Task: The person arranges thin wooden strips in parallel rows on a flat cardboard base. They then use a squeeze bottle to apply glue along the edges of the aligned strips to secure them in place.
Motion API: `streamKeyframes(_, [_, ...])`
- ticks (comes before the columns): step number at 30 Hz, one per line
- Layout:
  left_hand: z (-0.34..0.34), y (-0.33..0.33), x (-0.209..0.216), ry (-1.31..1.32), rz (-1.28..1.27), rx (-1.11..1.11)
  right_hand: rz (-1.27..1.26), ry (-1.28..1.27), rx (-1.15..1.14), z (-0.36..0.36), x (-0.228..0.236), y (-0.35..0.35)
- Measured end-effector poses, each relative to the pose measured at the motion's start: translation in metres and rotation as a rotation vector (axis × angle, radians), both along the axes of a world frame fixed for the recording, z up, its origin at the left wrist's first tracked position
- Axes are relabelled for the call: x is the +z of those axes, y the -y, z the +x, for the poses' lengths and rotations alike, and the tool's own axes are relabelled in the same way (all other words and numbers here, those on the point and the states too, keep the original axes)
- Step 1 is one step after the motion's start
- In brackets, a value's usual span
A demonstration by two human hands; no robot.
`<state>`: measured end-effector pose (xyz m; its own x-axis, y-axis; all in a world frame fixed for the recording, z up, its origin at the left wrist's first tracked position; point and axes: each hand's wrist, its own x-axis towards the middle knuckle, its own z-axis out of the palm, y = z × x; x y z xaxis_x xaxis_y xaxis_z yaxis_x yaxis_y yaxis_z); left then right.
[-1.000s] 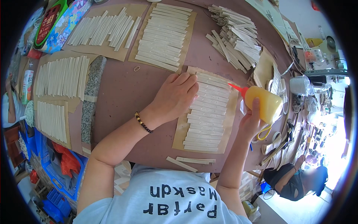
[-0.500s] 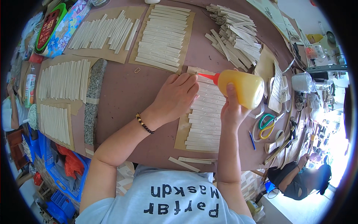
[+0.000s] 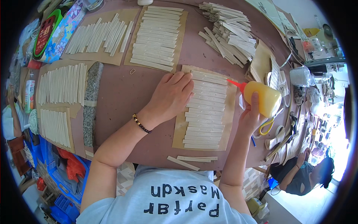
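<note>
I see a brown table [image 3: 123, 93] filling most of the middle of the frame. Brown paper sheets [image 3: 179, 46] covered with rows of pale strips lie at the upper centre, upper left and far left. The working sheet [image 3: 179, 130], right of centre, carries a column of flat strips [image 3: 204, 118], laid roughly crosswise one below another, with small glossy marks on many of them. Toward the upper right I have a loose pile of more strips [image 3: 233, 35], and left of centre a long speckled grey slab [image 3: 91, 108]. The two hands are well apart. The left hand [image 3: 173, 91] is near the centre, fingers bunched at the left ends of the top strips; I cannot tell whether they pinch one. The right hand [image 3: 253, 114], right of centre, is wrapped around a bottle [image 3: 264, 100] of yellowish content, tilted so that its red nozzle [image 3: 237, 85] points up and left. The tip is at the right end of an upper strip; I cannot make out whether they touch. A few loose strips [image 3: 182, 163] lie near the table's lower edge. Smallest are a dark beaded bracelet [image 3: 138, 123] on the left wrist and a little oval ring [image 3: 132, 71] at upper left of centre.
</note>
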<state>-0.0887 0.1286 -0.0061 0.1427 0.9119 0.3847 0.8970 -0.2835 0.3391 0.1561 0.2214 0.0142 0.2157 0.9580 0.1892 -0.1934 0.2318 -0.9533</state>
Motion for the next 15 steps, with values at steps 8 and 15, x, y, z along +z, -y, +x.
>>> streamKeyframes(8, [0.001,0.002,0.000,-0.032,-0.016,-0.008,0.104,-0.138,0.014,0.013,0.030,0.006])
streamKeyframes(15, [0.001,0.007,0.004,0.049,-0.034,-0.009,0.100,-0.161,0.064,0.005,0.033,0.007])
